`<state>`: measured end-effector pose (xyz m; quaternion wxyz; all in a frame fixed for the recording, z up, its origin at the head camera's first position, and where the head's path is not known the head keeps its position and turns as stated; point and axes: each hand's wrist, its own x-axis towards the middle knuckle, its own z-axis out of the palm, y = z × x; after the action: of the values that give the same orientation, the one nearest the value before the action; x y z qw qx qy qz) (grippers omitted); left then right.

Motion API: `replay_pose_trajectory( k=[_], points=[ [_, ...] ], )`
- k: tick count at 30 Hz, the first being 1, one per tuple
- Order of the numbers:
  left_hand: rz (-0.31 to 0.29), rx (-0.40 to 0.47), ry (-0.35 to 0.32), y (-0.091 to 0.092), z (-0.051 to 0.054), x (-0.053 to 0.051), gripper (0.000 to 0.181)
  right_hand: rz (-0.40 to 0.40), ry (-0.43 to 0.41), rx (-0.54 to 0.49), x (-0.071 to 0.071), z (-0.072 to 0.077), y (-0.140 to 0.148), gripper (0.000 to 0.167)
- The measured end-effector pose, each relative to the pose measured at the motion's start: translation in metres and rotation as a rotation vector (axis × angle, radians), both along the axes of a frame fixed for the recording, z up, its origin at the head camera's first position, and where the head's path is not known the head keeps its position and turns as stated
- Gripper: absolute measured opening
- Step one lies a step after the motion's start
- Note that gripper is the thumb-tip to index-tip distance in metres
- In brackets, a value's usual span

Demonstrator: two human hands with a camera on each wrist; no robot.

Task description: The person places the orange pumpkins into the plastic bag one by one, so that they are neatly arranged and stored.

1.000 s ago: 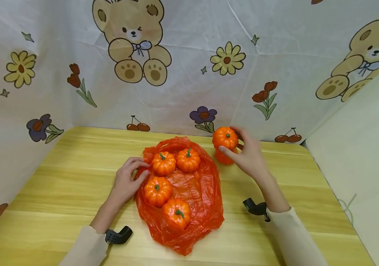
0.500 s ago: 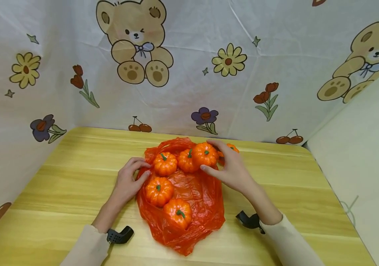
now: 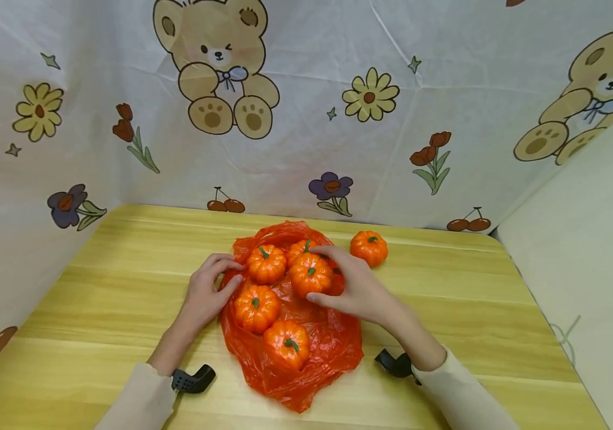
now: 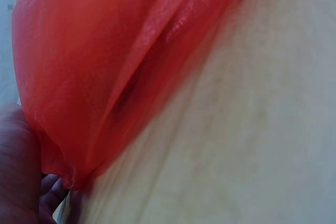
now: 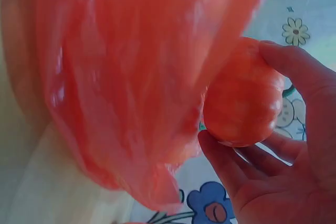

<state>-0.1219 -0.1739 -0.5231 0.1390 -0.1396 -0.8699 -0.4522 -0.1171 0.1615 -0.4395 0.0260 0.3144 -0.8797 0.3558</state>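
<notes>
My right hand [image 3: 357,286] grips a small orange pumpkin [image 3: 310,275] with a green stem, over the right part of an open red plastic bag [image 3: 328,334]. In the right wrist view, thumb and fingers lie around the pumpkin [image 5: 244,95], beside the bag's wall [image 5: 121,87]. My left hand [image 3: 207,292] holds the bag's left rim; the left wrist view shows the bag's edge [image 4: 79,103] pinched between thumb and fingers. Inside the bag are several more pumpkins, among them one at the front [image 3: 287,345] and one at the left [image 3: 257,309]. The held pumpkin partly hides another behind it.
One more pumpkin [image 3: 369,248] stands on the wooden table [image 3: 446,310], behind and right of the bag. A white cloth [image 3: 296,119] printed with bears and flowers hangs behind the table. Each wrist wears a black camera mount [image 3: 193,380].
My right hand has carried the pumpkin left and toward me, from above the pumpkin outside to over the bag. That outside pumpkin now shows fully. The left hand has stayed at the bag's rim.
</notes>
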Motion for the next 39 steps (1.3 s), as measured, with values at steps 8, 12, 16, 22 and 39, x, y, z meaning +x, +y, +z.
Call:
replay_pose_trajectory(
  k=[8, 12, 16, 22, 39],
  points=[
    [0.006, 0.0, 0.004, 0.001, 0.0, 0.001, 0.012, 0.053, 0.026, 0.036, 0.005, -0.009, -0.011, 0.077],
    [0.008, -0.01, 0.0, 0.001, 0.0, 0.002, 0.012, 0.066, 0.039, 0.05, 0.008, -0.014, -0.014, 0.077],
    [0.008, -0.017, -0.01, 0.001, 0.0, 0.002, 0.013, 0.074, 0.071, 0.045, 0.008, -0.018, -0.017, 0.076],
    [0.007, -0.019, -0.013, 0.001, 0.001, 0.002, 0.013, 0.093, 0.136, 0.074, 0.007, -0.024, -0.021, 0.075],
    [0.009, -0.024, 0.0, 0.0, 0.002, 0.003, 0.013, 0.028, 0.176, 0.106, 0.007, -0.03, -0.022, 0.068]
  ],
)
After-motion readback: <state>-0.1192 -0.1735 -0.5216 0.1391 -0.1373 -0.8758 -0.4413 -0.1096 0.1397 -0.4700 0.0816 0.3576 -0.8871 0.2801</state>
